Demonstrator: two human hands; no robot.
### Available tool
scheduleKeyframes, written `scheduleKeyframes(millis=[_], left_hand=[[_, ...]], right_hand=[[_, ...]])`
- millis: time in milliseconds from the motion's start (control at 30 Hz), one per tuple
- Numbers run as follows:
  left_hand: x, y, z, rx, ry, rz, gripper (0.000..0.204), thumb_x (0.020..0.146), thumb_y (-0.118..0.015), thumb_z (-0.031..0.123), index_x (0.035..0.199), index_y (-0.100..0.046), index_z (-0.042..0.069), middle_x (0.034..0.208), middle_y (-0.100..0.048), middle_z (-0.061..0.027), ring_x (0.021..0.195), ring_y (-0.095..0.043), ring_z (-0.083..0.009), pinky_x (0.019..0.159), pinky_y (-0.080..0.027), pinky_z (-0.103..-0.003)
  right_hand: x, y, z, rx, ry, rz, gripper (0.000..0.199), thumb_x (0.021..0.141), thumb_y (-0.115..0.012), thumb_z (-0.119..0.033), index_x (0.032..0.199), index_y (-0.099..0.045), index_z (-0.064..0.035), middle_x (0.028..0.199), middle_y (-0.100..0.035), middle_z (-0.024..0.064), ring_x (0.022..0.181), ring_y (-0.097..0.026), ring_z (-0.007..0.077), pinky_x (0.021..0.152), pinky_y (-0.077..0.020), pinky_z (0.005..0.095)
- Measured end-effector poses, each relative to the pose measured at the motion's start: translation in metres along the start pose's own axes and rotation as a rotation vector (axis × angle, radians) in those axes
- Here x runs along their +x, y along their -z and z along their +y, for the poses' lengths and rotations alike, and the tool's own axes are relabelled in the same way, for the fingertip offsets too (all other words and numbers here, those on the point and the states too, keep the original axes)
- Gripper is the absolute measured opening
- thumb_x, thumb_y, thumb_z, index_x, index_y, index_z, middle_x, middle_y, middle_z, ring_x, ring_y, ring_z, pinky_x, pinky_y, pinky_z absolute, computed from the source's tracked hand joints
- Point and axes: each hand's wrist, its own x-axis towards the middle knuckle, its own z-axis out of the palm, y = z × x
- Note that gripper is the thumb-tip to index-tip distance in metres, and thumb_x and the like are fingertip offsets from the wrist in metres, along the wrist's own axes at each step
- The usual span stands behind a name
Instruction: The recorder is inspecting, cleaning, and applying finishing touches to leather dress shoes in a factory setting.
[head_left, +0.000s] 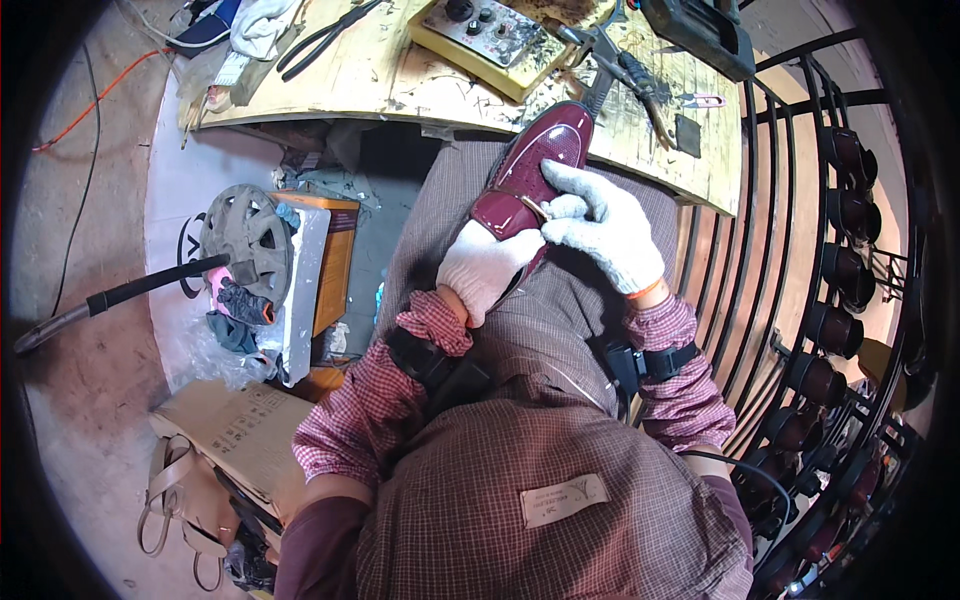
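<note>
One beige bag (pixel 188 497) sits lower left on my feed, just beside a cardboard box (pixel 235 420). Above them I note a grey wheel-shaped disc (pixel 222 238). On the wooden workbench (pixel 370 75) lies a black pliers-like tool (pixel 350 18), then a yellow-sided control box (pixel 475 55) with knobs. Left hand (pixel 485 268), white-gloved: closed around the rear part of a burgundy shoe (pixel 565 138). Shoe position: above the wearer's lap (pixel 560 335), toe pointing toward the bench edge; I cannot tell whether they touch. Right hand (pixel 605 225), also gloved: fingers bent, partly spread, one fingertip on the shoe's upper; I cannot tell whether its thumb pinches anything. Far right: a black metal rack (pixel 808 48) carries several dark shoes (pixel 850 275).
</note>
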Motion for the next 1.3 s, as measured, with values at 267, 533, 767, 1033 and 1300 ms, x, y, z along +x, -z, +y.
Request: scheduleKeyframes(millis=[267, 533, 767, 1033, 1300], left_hand=[[0.002, -0.001, -0.002, -0.017, -0.044, 0.039, 0.026, 0.091, -0.067, 0.012, 0.115, -0.075, 0.012, 0.106, -0.077, -0.0134, 0.098, -0.076, -0.032, 0.087, -0.061, -0.04], [0.007, 0.004, -0.002, -0.035, -0.006, -0.057, 0.03, 0.093, -0.068, 0.015, 0.122, -0.074, 0.009, 0.114, -0.076, -0.0153, 0.108, -0.074, -0.029, 0.095, -0.057, -0.037], [0.0, 0.089, 0.024, -0.414, 0.271, -0.468, 0.035, 0.101, -0.065, 0.03, 0.117, -0.069, -0.001, 0.105, -0.076, -0.0199, 0.105, -0.073, -0.0377, 0.087, -0.057, -0.041], [0.042, 0.088, -0.005, -0.094, -0.201, -0.183, 0.036, 0.096, -0.064, 0.008, 0.131, -0.07, 0.006, 0.138, -0.067, -0.0174, 0.129, -0.064, -0.0343, 0.111, -0.051, -0.041], [0.065, 0.073, -0.02, -0.035, -0.261, -0.293, 0.034, 0.096, -0.062, 0.007, 0.128, -0.072, 0.009, 0.132, -0.069, -0.0149, 0.126, -0.064, -0.0355, 0.111, -0.05, -0.043]], right_hand=[[-0.002, -0.001, 0.011, 0.116, 0.023, 0.045, 0.066, 0.088, -0.074, 0.009, 0.152, -0.054, 0.0038, 0.116, -0.07, 0.0102, 0.096, -0.066, 0.0132, 0.089, -0.0571, 0.0277], [-0.019, 0.004, 0.006, -0.092, 0.125, 0.046, 0.055, 0.092, -0.074, 0.002, 0.146, -0.061, 0.0011, 0.135, -0.071, 0.0146, 0.122, -0.07, 0.022, 0.102, -0.0579, 0.0331], [-0.036, -0.009, 0.015, 0.083, 0.166, 0.182, 0.059, 0.097, -0.069, 0.001, 0.153, -0.051, 0.0037, 0.147, -0.063, 0.0152, 0.135, -0.062, 0.0244, 0.113, -0.0503, 0.0371], [-0.034, -0.02, 0.045, -0.376, 0.56, 0.442, 0.044, 0.093, -0.067, 0.002, 0.137, -0.066, -0.0008, 0.13, -0.072, 0.0158, 0.121, -0.07, 0.0284, 0.105, -0.0553, 0.036], [-0.036, -0.025, 0.055, -0.412, 0.5, 0.458, 0.037, 0.094, -0.067, -0.009, 0.13, -0.071, -0.0068, 0.122, -0.072, 0.0142, 0.114, -0.069, 0.032, 0.101, -0.0558, 0.0405]])
